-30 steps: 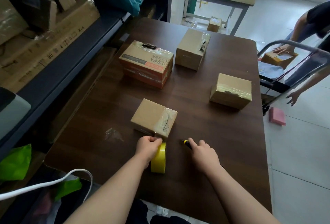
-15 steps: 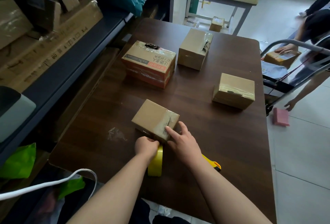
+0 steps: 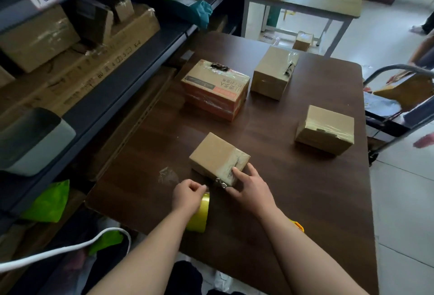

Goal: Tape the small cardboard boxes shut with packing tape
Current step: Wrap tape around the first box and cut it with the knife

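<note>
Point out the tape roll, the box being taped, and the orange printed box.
tape roll (image 3: 199, 215), head view, on its yellow outer band.
box being taped (image 3: 215, 151), head view, on its bare cardboard top.
orange printed box (image 3: 217, 83), head view, on its printed top face.

A dark wood-grain table (image 3: 293, 200) carries four boxes: a small brown box (image 3: 215, 153) nearest the front edge, a larger orange-printed carton (image 3: 215, 89) behind it, a plain box (image 3: 272, 72) beside that, and another taped box (image 3: 325, 129) toward the right edge. A yellow tape roll (image 3: 200, 213) stands on edge by the front (partly hidden by a hand). A scrap of clear film (image 3: 166, 175) lies left of the small box.
</note>
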### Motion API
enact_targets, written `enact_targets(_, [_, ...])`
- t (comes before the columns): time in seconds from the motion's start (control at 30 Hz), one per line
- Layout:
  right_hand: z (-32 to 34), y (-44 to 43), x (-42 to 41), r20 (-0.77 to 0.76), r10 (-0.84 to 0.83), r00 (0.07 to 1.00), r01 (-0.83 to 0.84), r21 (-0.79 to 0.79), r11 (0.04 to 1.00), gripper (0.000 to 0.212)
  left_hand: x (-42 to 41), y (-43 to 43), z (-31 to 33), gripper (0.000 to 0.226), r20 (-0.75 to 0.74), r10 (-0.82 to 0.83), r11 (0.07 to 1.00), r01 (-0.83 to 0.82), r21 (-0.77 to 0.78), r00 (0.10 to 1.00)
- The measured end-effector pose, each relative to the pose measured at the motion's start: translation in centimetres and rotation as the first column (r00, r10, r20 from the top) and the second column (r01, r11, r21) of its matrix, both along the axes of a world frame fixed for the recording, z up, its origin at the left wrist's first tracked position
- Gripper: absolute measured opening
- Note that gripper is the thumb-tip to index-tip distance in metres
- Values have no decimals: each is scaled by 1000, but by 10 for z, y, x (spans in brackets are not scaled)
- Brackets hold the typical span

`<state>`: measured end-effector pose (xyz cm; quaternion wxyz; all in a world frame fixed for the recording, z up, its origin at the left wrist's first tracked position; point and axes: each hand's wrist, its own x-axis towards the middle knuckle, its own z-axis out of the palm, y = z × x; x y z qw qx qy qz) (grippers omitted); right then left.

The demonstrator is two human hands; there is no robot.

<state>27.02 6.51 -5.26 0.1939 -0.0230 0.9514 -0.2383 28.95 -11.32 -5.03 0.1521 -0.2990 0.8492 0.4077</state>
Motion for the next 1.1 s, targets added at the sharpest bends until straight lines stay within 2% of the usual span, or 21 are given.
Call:
enact_targets(0.2, [3, 1, -5, -51, -70, 996, 69, -21, 997, 45, -9, -13, 8, 10, -111, -45, 999, 43, -25, 993])
enact_targets(0.37, [8, 2, -5, -58, -78, 995, 78, -14, 997, 46, -3, -17, 8, 8, -132, -32, 999, 28, -32, 991])
enact_targets(0.53, [6, 2, -4, -41, -114, 993, 113, -31, 993, 48, -3, -24, 13, 22, -238, 5, 1000, 0, 21, 971])
enact_targets(0.67, [6, 1, -5, -43, -147, 988, 143, -71, 987, 57, -10, -32, 11, 32, -267, 10, 1000, -2, 30, 964])
enact_targets(0.73, [8, 0, -6, -35, -181, 983, 178, -93, 980, 60, -13, -37, 9, 36, -273, -19, 1000, 12, -27, 962])
enact_targets(0.83, [9, -2, -9, -4, -264, 965, 259, -173, 950, 61, -19, -44, 7, 34, -254, -141, 975, 89, -205, 957])
enact_targets(0.97, [12, -1, -12, -7, -260, 966, 255, -170, 952, 54, -17, -46, 9, 40, -160, -389, 828, 269, -491, 907])
enact_targets(1.1, [18, 9, -20, -36, -238, 971, 233, -117, 966, 46, -20, -40, 9, 43, -50, -539, 727, 434, -532, 841])
